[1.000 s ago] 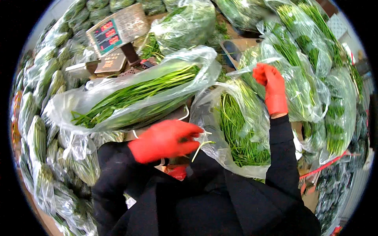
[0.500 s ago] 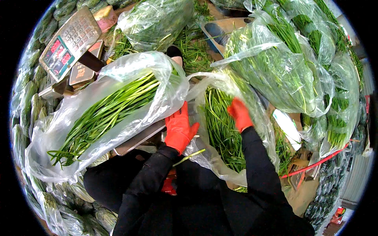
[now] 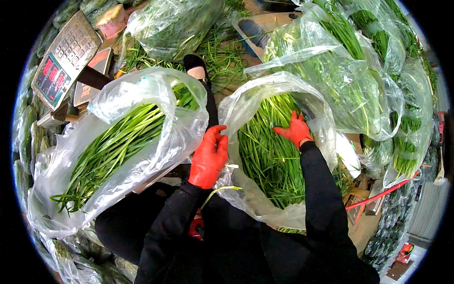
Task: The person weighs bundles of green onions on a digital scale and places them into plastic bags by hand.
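Note:
My right hand [image 3: 294, 130], in a red glove, lies with fingers spread on long green chives [image 3: 269, 156] inside an open clear plastic bag [image 3: 279, 80]. My left hand [image 3: 209, 158], also red-gloved, is curled beside that bag's left rim; what its fingers hold, if anything, is hidden. To its left, a second clear bag [image 3: 184, 135] lies open around another bundle of chives [image 3: 120, 144], tips pointing to the lower left. One loose pale-green stalk [image 3: 222, 190] sticks out near my left wrist.
A scale display [image 3: 66, 59] with red digits stands at the upper left. Filled bags of greens lie at the top [image 3: 172, 28] and right [image 3: 331, 85]. A shoed foot [image 3: 195, 64] is between the open bags; a red strap [image 3: 383, 193] runs at right.
My left hand has gone from flat against the left bag's edge to curled. My right hand's fingers have spread on the chives, and the right bag's mouth gapes wider.

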`<state>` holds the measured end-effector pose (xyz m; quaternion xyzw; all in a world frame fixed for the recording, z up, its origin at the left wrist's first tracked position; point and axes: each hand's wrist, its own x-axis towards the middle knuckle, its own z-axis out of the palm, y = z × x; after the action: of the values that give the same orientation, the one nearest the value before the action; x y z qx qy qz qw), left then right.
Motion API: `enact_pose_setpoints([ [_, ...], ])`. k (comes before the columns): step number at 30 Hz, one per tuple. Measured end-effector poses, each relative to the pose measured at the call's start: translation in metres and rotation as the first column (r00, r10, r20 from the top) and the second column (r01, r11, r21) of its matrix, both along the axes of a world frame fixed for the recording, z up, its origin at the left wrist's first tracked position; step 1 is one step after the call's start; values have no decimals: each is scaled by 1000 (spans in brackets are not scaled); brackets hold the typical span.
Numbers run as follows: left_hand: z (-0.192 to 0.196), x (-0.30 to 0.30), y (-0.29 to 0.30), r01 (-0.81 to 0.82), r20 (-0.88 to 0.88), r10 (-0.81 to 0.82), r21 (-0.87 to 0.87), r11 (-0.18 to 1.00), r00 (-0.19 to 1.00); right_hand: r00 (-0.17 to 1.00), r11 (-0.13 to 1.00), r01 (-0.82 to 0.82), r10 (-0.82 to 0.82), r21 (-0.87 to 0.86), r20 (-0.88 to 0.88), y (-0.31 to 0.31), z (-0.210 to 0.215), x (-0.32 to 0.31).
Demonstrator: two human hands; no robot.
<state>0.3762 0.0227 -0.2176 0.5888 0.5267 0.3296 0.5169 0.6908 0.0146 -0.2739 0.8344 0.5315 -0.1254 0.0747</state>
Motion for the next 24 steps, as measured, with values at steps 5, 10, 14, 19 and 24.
enact_pose_setpoints([
  [5,-3,2,-8,-123,27,120,146,982,992,990,990,133,-130,39,-60,8,-21,-18],
  [10,-6,4,-8,-132,60,123,158,979,991,988,988,112,-100,106,-116,-12,-24,-52],
  [14,-17,-7,-7,-124,-84,157,313,942,984,989,985,-150,149,-82,-19,-93,-24,-73],
  [19,-35,-9,-9,-209,52,203,191,959,978,987,988,-105,118,-112,110,-108,-24,-75],
  [24,-65,-21,-18,-259,29,260,229,938,965,971,965,-189,212,-181,115,-83,39,-84],
])
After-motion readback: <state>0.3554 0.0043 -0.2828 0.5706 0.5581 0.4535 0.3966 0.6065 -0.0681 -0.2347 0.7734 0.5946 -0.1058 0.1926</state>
